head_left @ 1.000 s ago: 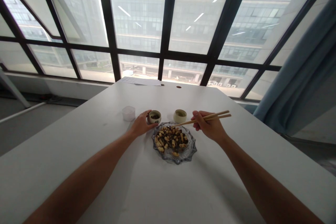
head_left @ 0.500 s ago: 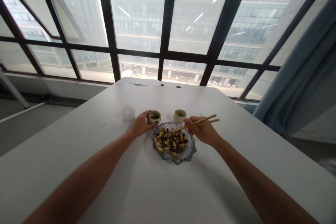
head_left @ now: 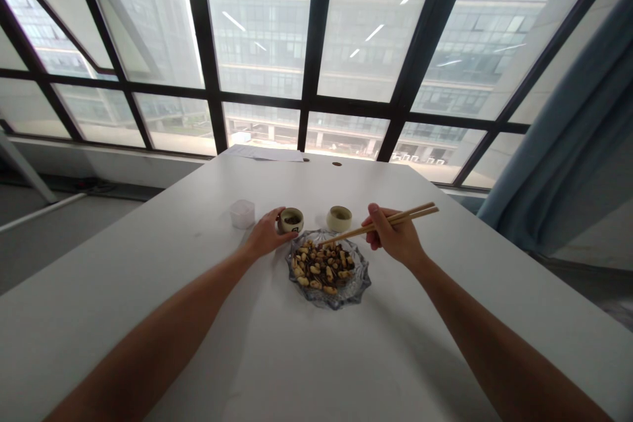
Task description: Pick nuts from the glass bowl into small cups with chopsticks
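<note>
My left hand (head_left: 267, 235) is around the left side of a small pale green cup (head_left: 295, 228) that has dark bits inside. In my right hand (head_left: 395, 235) is a pair of wooden chopsticks (head_left: 356, 232), slanting down to the left. Their tips touch the back of a heap of peanuts and dark pieces (head_left: 322, 268). The heap fills much of a scalloped clear glass plate (head_left: 360, 283). Behind the plate stands a second pale green cup (head_left: 339, 219), upright, its inside pale.
A small clear plastic box (head_left: 242, 213) stands left of my left hand on the white table (head_left: 297, 356). Sheets of paper (head_left: 267, 154) lie at the far edge, near two round holes. Windows rise beyond; a blue curtain (head_left: 558, 125) hangs at right.
My right hand has moved right and slightly up, away from the second cup. The chopsticks now lie at a lower slant, closer together. My left hand stays at its cup.
</note>
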The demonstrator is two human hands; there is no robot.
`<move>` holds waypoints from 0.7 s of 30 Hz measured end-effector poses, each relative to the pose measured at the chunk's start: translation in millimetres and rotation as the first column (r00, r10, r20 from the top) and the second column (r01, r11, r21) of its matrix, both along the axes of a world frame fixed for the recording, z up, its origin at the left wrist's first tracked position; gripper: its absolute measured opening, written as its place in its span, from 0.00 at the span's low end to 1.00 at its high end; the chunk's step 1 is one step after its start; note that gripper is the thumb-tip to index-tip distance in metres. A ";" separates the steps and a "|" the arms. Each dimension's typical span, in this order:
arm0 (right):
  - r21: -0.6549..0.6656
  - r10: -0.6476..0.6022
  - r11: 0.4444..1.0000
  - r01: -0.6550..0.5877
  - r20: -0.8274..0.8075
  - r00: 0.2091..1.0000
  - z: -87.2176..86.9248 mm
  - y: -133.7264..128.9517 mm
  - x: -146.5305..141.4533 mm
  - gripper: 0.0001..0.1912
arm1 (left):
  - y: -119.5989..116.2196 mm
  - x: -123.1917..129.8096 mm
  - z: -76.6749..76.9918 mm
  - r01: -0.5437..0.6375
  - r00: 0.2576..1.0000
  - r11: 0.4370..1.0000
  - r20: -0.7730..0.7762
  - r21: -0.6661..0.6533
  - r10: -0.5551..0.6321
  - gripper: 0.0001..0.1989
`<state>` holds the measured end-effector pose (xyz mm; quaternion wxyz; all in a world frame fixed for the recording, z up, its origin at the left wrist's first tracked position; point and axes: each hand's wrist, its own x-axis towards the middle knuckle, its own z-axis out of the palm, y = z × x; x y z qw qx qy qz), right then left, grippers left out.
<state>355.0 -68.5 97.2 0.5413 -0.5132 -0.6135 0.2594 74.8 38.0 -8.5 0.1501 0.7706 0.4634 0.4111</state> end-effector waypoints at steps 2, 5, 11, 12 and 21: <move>-0.008 -0.024 1.000 0.024 -0.045 0.999 -0.8 2.8 1.9 0.33 | -0.3 0.0 0.0 -0.001 1.000 1.000 -0.004 0.002 0.001 0.38; -0.012 -0.054 0.999 0.053 -0.127 0.990 -4.0 9.3 7.7 0.33 | -0.5 0.0 -0.3 0.009 1.000 1.000 0.007 -0.001 -0.009 0.38; -0.011 -0.087 0.996 0.088 -0.323 0.942 -12.3 25.0 21.9 0.31 | 1.7 -1.5 -3.8 0.097 0.992 0.995 0.081 0.025 -0.099 0.37; -0.012 -0.092 0.996 0.093 -0.337 0.937 -13.1 26.9 23.2 0.31 | 2.2 -1.8 -4.6 0.104 0.991 0.994 0.084 0.038 -0.107 0.37; -0.036 -0.094 0.996 0.086 -0.376 0.922 -13.6 30.3 25.7 0.30 | 2.5 -2.3 -5.9 0.088 0.995 0.993 0.050 0.075 -0.092 0.35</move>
